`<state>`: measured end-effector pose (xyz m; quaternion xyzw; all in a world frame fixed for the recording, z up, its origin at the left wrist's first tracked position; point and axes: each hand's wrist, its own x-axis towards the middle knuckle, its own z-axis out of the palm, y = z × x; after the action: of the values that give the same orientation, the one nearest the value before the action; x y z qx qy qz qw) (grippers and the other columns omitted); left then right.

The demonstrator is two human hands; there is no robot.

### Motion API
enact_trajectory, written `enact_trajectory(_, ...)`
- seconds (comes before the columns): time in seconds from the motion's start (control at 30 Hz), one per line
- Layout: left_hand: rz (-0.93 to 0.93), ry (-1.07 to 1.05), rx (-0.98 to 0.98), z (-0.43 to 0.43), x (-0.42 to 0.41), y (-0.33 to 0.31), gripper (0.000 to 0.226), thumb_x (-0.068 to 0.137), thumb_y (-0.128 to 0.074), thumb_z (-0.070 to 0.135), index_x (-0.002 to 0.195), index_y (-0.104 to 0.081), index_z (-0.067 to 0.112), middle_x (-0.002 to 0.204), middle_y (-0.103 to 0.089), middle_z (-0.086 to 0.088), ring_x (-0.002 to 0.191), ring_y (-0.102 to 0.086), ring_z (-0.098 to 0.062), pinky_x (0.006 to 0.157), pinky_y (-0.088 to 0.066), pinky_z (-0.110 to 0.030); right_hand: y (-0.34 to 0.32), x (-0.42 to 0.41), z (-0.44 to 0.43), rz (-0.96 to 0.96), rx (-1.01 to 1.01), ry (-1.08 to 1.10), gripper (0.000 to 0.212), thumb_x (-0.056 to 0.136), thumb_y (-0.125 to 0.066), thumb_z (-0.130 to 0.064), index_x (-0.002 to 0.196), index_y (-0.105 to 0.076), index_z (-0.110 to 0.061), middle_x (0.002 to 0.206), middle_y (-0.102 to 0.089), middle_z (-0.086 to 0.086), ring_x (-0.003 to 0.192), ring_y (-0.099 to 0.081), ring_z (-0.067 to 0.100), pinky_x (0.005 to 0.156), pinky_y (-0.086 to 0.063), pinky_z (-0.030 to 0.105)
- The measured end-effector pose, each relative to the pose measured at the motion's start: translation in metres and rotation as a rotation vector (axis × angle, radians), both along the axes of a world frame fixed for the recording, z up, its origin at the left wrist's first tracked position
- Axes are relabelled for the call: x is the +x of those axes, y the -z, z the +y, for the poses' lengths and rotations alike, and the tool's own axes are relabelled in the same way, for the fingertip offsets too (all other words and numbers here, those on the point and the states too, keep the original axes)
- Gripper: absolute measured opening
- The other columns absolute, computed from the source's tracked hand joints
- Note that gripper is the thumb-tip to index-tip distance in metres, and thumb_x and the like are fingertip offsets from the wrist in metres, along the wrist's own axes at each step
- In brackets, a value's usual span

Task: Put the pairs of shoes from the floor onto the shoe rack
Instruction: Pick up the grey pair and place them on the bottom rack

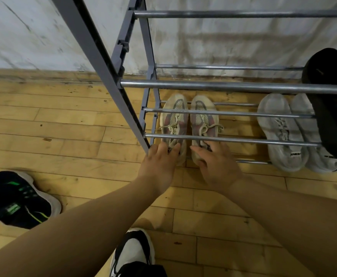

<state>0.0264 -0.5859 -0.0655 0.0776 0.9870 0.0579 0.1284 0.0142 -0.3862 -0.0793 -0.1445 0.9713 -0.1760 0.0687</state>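
Observation:
A beige pair of sneakers with pink and grey sides sits on the lowest tier of the grey metal shoe rack [233, 85], toes to the wall: left shoe [174, 118], right shoe [203, 118]. My left hand [159, 162] touches the heel of the left shoe with nearly straight fingers. My right hand [216, 164] lies on the heel of the right shoe, fingers loosely bent. A pale grey pair [283, 132] stands further right on the same tier. A black shoe [331, 100] lies on a higher tier at the right edge.
A black sneaker with green marks [17, 198] lies on the wooden floor at the left. A white and black shoe [132, 254] shows at the bottom centre. The rack's slanted side post [103, 70] crosses the view. A stained pale wall stands behind the rack.

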Motion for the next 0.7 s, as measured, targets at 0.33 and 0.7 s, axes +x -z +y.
enact_trajectory(0.33,0.012,-0.044,0.167,-0.014,0.023,-0.020,0.068,0.099,-0.055,0.044,0.158,-0.020,0.038,0.148,-0.040,0.003,0.139,-0.038,-0.023,0.113,-0.041,-0.042,-0.026,0.007,-0.003,-0.124,0.056,-0.005,0.067,0.093,-0.055,-0.052,0.156,-0.035,-0.036,0.152,-0.034,0.003,0.139,-0.033,0.032,0.114,-0.036,0.051)
enact_trajectory(0.7,-0.001,-0.664,0.101,-0.146,0.156,-0.048,0.078,0.092,-0.063,0.057,0.159,-0.027,0.040,0.152,-0.038,-0.002,0.141,-0.039,-0.026,0.116,-0.039,-0.044,-0.097,0.071,-0.094,-0.457,0.022,-0.319,0.061,0.097,-0.054,-0.057,0.153,-0.035,-0.043,0.168,-0.017,-0.008,0.154,-0.014,0.018,0.120,-0.019,0.036)
